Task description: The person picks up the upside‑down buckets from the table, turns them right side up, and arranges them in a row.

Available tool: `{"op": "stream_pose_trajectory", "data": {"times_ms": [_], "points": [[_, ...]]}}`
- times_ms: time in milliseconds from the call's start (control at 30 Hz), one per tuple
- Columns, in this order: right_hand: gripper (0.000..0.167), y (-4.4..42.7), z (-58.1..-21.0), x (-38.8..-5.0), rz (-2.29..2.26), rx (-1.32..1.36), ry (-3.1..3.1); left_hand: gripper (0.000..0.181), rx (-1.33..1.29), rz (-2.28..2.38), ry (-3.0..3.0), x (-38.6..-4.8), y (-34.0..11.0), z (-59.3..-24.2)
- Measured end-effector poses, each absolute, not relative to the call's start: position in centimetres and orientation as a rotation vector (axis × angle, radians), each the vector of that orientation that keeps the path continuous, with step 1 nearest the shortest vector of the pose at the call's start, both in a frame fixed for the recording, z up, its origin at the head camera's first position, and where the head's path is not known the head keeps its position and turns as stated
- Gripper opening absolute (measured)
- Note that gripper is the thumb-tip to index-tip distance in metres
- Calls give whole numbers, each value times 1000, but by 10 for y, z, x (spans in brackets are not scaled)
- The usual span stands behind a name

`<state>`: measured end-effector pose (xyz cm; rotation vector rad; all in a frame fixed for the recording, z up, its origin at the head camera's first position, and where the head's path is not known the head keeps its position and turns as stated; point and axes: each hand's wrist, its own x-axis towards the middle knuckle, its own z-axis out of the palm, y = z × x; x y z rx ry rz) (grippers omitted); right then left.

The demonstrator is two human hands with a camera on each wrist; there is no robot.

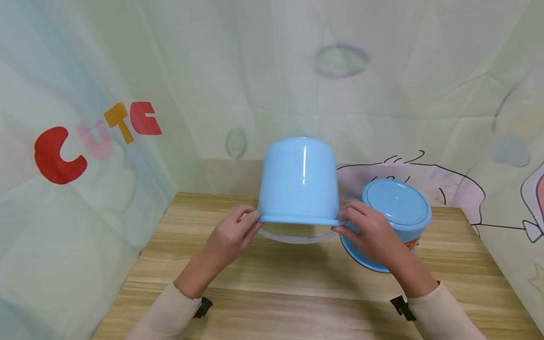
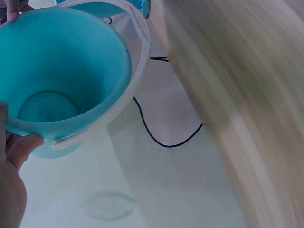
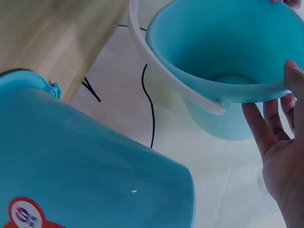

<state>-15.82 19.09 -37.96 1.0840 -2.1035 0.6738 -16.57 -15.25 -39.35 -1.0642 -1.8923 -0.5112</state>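
A light blue bucket (image 1: 299, 182) is held in the air above the table, its base up and its rim down. The left hand (image 1: 231, 233) pinches the rim at its left side, and the right hand (image 1: 369, 231) pinches it at the right. A white handle (image 1: 297, 240) hangs below the rim. Both wrist views look into the hollow bucket (image 2: 71, 61) (image 3: 223, 42); in the right wrist view the thumb lies on the inner side of the rim and the fingers (image 3: 260, 126) outside it.
A second blue bucket (image 1: 397, 203) stands upside down on the wooden table (image 1: 272, 293), just beyond the right hand, with a red label (image 3: 26, 213) on its side. A printed cloth (image 1: 272, 71) hangs behind and beside the table.
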Motion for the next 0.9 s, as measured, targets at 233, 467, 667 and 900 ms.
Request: {"op": "stream_pose_trajectory", "data": {"times_ms": [233,467,667,900], "points": [[39,193,-369,-162,687,1088,-2136,30,-1046,-525,-1920,-168,-150,-385],[42,194,-362,-163,721,1064,-2189,30,-1032,-599,-1980,-168,-148,-379],[45,196,-358,-167,733,1027,-2265,24,-1019,-656,-2017,-171,-146,-375],[28,196,-353,-171,736,992,-2357,34,-992,-676,-2084,-171,-144,-365]]}}
